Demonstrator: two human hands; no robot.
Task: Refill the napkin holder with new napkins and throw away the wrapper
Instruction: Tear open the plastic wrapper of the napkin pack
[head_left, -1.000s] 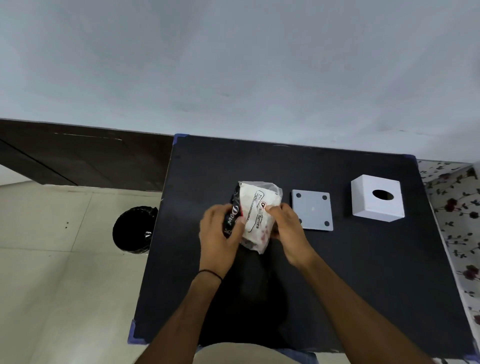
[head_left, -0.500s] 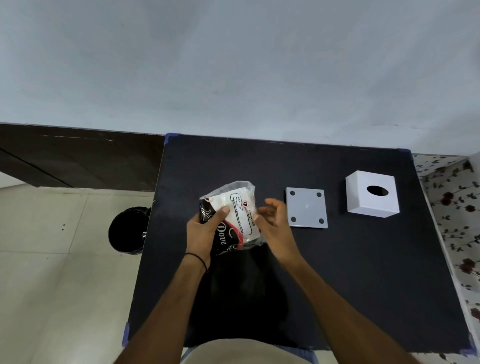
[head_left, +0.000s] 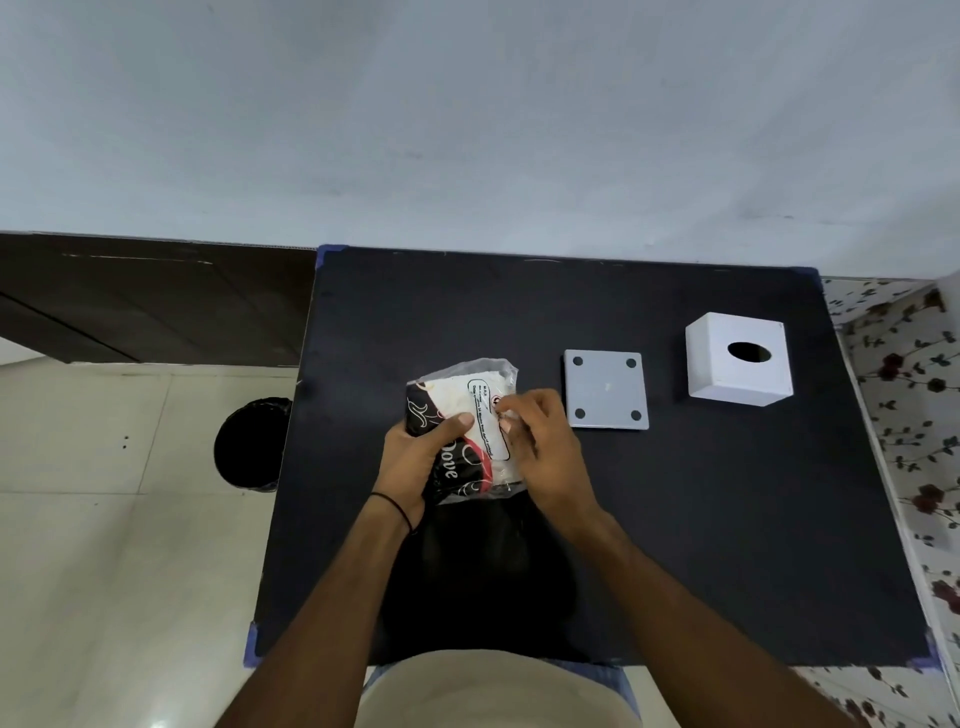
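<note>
The napkin pack (head_left: 467, 415) is held above the black table (head_left: 727, 519) by the left hand (head_left: 415, 457) — its wrapper is pinched by the right hand (head_left: 545, 452). The white holder (head_left: 737, 364) is set far right.

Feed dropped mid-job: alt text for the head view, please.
The left hand grips a wrapped napkin pack over the black table while the right hand pinches its front. To the right lie a grey base plate and a white holder cover with an oval hole, apart; a black bin stands on the floor at left.
</note>
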